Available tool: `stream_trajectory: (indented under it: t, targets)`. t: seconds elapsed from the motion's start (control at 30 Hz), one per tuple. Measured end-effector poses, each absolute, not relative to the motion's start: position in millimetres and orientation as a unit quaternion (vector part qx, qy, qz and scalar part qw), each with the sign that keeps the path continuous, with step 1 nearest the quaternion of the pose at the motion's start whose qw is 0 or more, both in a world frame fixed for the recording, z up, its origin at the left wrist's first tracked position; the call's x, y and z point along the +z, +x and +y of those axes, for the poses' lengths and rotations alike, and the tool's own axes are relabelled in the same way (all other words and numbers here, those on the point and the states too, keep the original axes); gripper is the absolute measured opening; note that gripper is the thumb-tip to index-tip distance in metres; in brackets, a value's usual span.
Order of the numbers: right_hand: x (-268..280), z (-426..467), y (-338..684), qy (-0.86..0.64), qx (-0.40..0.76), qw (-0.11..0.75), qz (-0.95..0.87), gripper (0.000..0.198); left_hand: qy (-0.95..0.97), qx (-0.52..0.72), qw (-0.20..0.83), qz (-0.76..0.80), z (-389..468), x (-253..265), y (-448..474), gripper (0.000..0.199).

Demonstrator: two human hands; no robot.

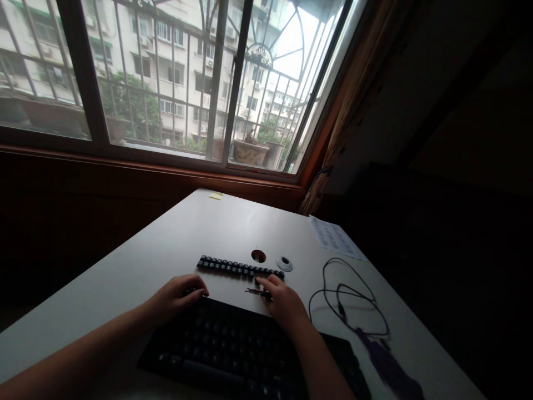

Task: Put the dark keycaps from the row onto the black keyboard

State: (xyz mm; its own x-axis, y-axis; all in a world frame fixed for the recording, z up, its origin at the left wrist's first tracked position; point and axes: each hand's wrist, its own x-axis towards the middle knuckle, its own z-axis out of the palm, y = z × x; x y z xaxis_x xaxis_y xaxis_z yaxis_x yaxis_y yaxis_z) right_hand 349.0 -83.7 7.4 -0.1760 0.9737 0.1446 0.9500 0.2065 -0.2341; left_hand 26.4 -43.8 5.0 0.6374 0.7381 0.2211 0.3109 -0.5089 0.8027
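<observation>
A black keyboard (220, 339) lies at the near side of the white desk, its lower part dim. My left hand (181, 294) is at its back left corner, fingers curled and thumb over the edge. In my right hand (283, 300) is a small slim tool (256, 291) with a forked metal tip, pointing left above the desk. The thumb and index finger of that hand touch a loose black keycap (257, 281). Just behind stand rows of black keycaps (233, 267), lined up on the desk, with several in a shorter front row.
Behind the keycaps are a round cable hole (259, 256) and its grey cover (285, 263). To the right lie a looped black cable (339, 289), a dark purple object (387, 366) and a printed sheet (335, 238). A yellow sticky note (216, 196) is near the far corner.
</observation>
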Motion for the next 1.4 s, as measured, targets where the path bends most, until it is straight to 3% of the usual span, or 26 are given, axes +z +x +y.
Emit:
stream_trajectory:
  t: [1.4]
  targets:
    - [5.0, -81.1, 346.0, -0.653, 0.039, 0.126, -0.746, 0.055, 0.82, 0.264, 0.392, 0.322, -43.9, 5.9, 25.8, 0.022]
